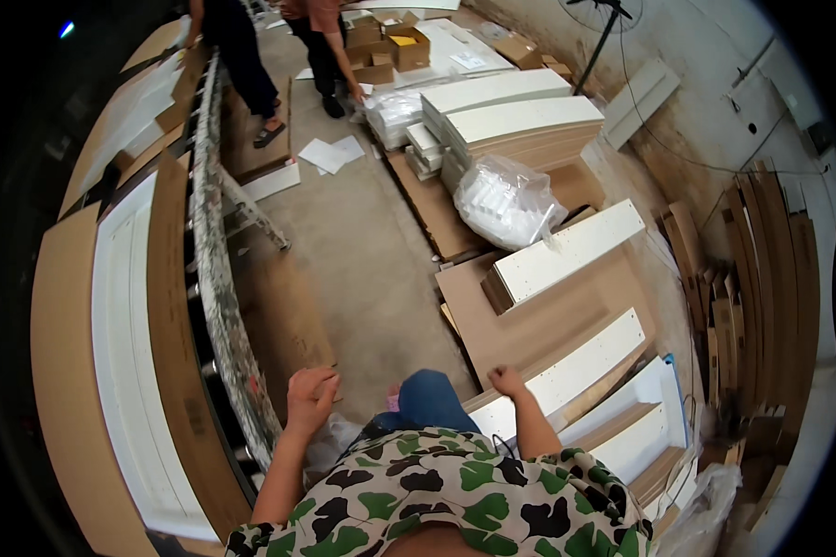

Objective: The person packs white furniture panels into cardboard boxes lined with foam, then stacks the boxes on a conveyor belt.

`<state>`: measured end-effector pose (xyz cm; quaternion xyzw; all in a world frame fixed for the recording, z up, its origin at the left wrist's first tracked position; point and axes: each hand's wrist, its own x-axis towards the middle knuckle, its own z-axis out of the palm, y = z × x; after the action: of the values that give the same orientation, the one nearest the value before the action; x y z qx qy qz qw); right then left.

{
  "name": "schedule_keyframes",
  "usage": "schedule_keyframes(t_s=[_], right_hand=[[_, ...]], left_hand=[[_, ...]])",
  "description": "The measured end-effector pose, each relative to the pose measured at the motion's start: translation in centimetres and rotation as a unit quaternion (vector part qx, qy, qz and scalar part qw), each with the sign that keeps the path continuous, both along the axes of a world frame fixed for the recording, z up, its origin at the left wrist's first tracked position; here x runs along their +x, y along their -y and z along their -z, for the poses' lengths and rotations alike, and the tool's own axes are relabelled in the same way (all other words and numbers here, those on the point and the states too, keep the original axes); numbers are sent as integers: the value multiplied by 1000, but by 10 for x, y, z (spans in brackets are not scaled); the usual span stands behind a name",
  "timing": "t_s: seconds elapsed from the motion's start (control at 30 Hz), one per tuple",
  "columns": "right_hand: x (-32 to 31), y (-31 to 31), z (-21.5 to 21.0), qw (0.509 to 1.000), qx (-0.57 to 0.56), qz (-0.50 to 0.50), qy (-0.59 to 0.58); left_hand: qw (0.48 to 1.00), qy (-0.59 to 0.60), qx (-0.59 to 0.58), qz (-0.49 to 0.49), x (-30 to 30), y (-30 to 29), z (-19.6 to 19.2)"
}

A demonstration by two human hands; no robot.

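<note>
My left hand [312,399] is held out at waist height with its fingers curled in, and nothing shows in it. It is nearest to the roller conveyor's worn side rail [221,316] on my left. My right hand [507,381] is closed in a loose fist, apart from the stacked white panels [585,357] to its right. Neither hand touches anything that I can see. Below them show my blue trouser leg [434,395] and the grey floor [372,269].
On the conveyor lies an open cardboard box [172,343] with a white panel [125,343] inside. Bagged white parts [508,200] and more panel stacks [525,121] line the right. Two people stand ahead, one bending [320,37]. A fan stand [596,46] is at the far right.
</note>
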<state>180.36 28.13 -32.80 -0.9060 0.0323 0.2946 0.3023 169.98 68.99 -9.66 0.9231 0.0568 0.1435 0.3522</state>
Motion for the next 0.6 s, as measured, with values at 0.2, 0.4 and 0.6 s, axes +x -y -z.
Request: schedule_keyframes(t_s=[0.2, 0.4, 0.6], right_hand=[[170, 0, -12, 926, 199, 306, -92], [407, 68, 46, 903, 158, 392, 79], [592, 75, 97, 924, -26, 315, 218]], left_hand=[[995, -35, -7, 89, 108, -19, 30], [953, -292, -67, 47, 160, -46, 99], [735, -642, -186, -117, 154, -115, 140]])
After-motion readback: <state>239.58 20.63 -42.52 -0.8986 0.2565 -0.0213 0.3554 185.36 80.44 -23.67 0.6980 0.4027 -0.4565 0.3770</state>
